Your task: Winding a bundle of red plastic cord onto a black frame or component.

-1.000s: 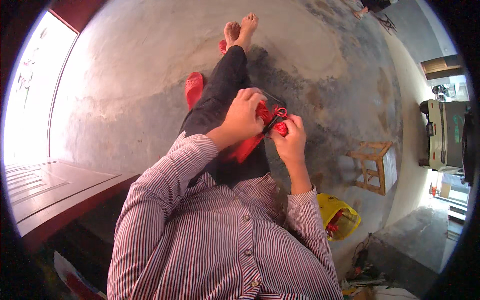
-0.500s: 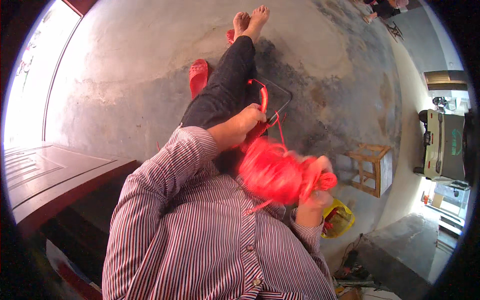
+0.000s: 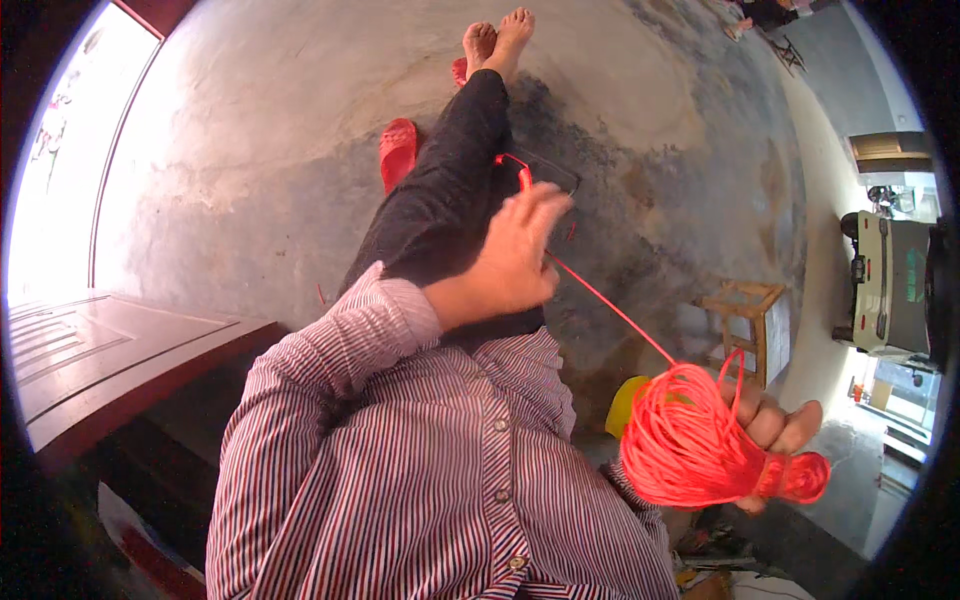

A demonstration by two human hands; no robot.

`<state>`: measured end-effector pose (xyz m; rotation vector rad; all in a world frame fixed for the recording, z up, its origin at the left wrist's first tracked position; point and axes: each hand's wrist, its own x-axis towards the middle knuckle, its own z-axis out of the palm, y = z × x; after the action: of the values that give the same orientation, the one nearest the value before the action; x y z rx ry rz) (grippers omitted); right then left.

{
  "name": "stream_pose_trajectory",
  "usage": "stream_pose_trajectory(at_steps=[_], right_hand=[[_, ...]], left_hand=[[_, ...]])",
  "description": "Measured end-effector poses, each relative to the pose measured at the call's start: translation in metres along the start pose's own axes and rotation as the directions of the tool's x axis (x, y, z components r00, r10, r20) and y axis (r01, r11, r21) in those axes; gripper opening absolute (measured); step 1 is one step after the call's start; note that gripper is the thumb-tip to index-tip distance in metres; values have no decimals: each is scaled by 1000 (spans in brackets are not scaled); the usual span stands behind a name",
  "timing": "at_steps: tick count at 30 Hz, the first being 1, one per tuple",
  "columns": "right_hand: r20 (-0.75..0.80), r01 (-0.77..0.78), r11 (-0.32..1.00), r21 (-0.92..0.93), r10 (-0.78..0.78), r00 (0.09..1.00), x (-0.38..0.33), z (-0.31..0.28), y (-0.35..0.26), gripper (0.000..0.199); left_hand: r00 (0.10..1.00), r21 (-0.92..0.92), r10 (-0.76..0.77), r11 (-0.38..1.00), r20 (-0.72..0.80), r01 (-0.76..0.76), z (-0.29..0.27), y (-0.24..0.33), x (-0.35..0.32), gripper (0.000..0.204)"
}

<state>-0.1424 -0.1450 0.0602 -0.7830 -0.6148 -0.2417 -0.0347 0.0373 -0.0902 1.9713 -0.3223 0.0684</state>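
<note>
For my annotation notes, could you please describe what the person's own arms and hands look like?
Both arms wear a long-sleeved buttoned shirt with thin dark red and white stripes. The left sleeve ends in a cuff at the wrist. The left hand and right hand are bare, with no gloves.

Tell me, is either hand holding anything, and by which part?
The right hand grips a bundle of red cord by its gathered end. The left hand is open; whether it pinches the taut strand cannot be told.
</note>
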Motion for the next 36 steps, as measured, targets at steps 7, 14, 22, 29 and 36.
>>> stream_pose_trajectory(at_steps=[7, 14, 22, 29, 36], right_hand=[[-169, -108, -175, -979, 388, 906, 27, -63, 68, 26], [-467, -548, 62, -834, 452, 760, -7, -124, 172, 24], [-276, -318, 240, -917, 192, 942, -13, -88, 144, 41], [-489, -579, 669, -466, 351, 799, -31, -86, 123, 35], [-594, -375, 926, -46, 276, 755, -64, -74, 62, 32]], left_hand=[[975, -176, -220, 961, -13, 214, -22, -12, 44, 16], [997, 46, -24, 999, -77, 28, 9, -45, 55, 15], [996, -203, -81, 977, -42, 71, -21, 20, 36, 12], [719, -635, -461, 353, 521, 687, -29, 35, 35, 12], [888, -205, -353, 885, 294, 419, -13, 1, 32, 20]])
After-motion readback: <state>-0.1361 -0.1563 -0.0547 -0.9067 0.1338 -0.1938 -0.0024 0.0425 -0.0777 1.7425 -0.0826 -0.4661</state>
